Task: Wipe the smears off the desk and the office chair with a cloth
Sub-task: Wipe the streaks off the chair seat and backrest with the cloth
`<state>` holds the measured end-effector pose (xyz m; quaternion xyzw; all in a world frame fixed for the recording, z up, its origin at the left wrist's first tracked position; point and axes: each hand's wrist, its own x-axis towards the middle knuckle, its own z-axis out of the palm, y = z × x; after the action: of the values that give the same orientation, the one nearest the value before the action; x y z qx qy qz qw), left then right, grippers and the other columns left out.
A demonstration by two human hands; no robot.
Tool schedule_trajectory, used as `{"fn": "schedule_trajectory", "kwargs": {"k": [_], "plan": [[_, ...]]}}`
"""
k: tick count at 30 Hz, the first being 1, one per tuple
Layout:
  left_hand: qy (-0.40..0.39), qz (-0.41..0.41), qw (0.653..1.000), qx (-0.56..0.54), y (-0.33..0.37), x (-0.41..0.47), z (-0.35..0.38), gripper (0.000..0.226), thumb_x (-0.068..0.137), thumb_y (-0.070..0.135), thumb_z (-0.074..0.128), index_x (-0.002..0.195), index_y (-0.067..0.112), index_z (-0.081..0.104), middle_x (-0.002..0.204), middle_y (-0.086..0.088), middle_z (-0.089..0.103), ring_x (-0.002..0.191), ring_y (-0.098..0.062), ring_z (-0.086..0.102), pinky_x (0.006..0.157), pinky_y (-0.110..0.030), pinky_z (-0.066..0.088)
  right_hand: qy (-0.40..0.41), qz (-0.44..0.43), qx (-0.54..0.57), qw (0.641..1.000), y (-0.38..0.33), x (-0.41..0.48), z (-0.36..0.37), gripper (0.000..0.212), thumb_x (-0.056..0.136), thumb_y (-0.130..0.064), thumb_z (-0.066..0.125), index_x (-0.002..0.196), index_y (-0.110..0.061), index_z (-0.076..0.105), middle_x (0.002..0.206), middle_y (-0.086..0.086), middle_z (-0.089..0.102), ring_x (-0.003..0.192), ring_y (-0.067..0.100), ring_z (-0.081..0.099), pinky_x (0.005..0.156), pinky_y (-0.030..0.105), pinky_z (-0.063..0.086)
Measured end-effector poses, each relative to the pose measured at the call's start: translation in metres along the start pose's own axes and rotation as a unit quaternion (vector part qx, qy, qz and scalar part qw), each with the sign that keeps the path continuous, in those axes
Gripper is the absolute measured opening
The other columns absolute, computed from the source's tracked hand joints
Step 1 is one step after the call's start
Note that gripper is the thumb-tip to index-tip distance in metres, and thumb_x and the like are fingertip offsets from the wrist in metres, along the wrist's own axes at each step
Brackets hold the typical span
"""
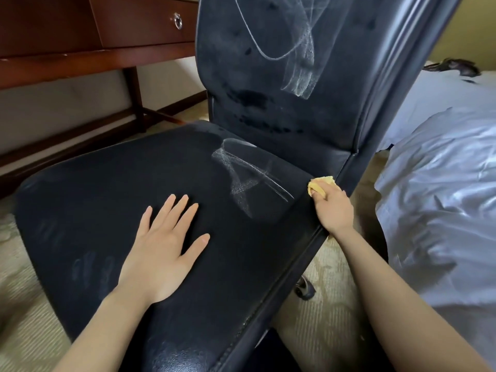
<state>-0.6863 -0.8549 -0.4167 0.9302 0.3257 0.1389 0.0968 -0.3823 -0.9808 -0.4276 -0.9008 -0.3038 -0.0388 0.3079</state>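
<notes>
1. Two hands are on the seat (107,189) of the office chair (335,116). Every position below is relative to that seat.
2. Beyond the seat's left side is the desk (67,60), with a knob (177,21) on its drawer. The desktop is out of view, so I can't judge smears there.
3. Left-front of the seat are faint finger marks (88,267). They need a pass too.
4. Mid-seat, the left hand (163,253) lies palm down, fingers straight and spread, holding nothing. It makes a good brace. There's a caster (304,289) under the seat's right edge, so keep weight on that hand.
5. Right-rear of the seat is a white smear (247,178), not yet wiped. A larger backrest smear (298,73) sits above the seat.
6. At the seat's right edge, near the back corner, the right hand (334,208) has its fingers curled round the yellow cloth (319,183). The cloth touches the edge.
7. My read of the step: sweep the cloth inward across the seat smear. Use firm overlapping strokes, turn to a clean face, and lift the left hand last.
8. Right of the seat, white bedding (442,197) sits close, so elbow room is tight. Keep the cloth off it.
</notes>
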Motion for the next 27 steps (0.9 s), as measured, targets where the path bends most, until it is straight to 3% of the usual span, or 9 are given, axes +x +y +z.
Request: {"fn": "schedule_trajectory", "kwargs": {"k": [6,10,16,20,23,27], "plan": [[-0.014,-0.006,0.999,0.046,-0.003,0.001,0.002,0.084,0.077,0.067,-0.007,0.152,0.03,0.003,0.158,0.013,-0.01,0.138,0.001,-0.026,0.114,-0.03,-0.019,0.01,-0.095,0.052,0.994,-0.022,-0.066,0.0,0.032,0.09,-0.015,0.058,0.119,-0.027,0.066,0.123,-0.003,0.063,0.119,0.021,0.047,0.092,0.022,0.032],[-0.016,-0.002,0.999,0.043,-0.006,0.001,0.001,0.084,0.077,0.067,-0.004,0.152,0.032,0.006,0.159,0.012,-0.009,0.139,0.001,-0.023,0.115,-0.029,-0.018,0.021,-0.152,0.104,0.983,-0.041,-0.116,0.004,0.03,0.086,-0.015,0.062,0.114,-0.023,0.069,0.121,-0.008,0.064,0.123,0.01,0.048,0.111,0.033,0.029],[-0.019,0.002,0.999,0.027,-0.011,0.0,-0.001,0.08,0.079,0.067,0.005,0.151,0.033,0.014,0.159,0.013,-0.002,0.142,-0.001,-0.017,0.117,-0.029,-0.014,0.023,-0.267,0.164,0.949,-0.047,-0.163,0.012,0.033,0.082,-0.024,0.054,0.111,-0.024,0.07,0.118,-0.014,0.065,0.123,0.008,0.052,0.109,0.035,0.035],[-0.023,0.001,1.0,0.018,-0.013,0.001,-0.001,0.079,0.08,0.067,0.008,0.151,0.032,0.018,0.159,0.013,0.003,0.144,-0.002,-0.013,0.117,-0.029,-0.011,-0.001,-0.382,0.136,0.914,-0.026,-0.148,0.005,0.033,0.085,-0.02,0.057,0.117,-0.016,0.067,0.124,-0.008,0.062,0.125,0.009,0.051,0.107,0.036,0.038],[-0.021,0.0,1.0,0.014,-0.012,0.001,-0.001,0.08,0.08,0.067,0.007,0.151,0.032,0.019,0.159,0.013,0.005,0.144,-0.002,-0.011,0.117,-0.028,-0.012,0.002,-0.366,0.099,0.925,-0.013,-0.128,-0.002,0.034,0.088,-0.023,0.055,0.121,-0.019,0.064,0.127,-0.01,0.058,0.125,0.005,0.049,0.11,0.032,0.035],[-0.013,-0.003,1.0,0.006,-0.011,0.001,0.001,0.08,0.08,0.067,0.007,0.151,0.032,0.019,0.159,0.013,0.007,0.144,-0.002,-0.01,0.117,-0.027,-0.012,0.002,-0.248,0.053,0.967,0.005,-0.092,-0.012,0.031,0.092,-0.017,0.059,0.123,-0.021,0.063,0.127,-0.016,0.054,0.126,0.007,0.047,0.11,0.024,0.03]]}}
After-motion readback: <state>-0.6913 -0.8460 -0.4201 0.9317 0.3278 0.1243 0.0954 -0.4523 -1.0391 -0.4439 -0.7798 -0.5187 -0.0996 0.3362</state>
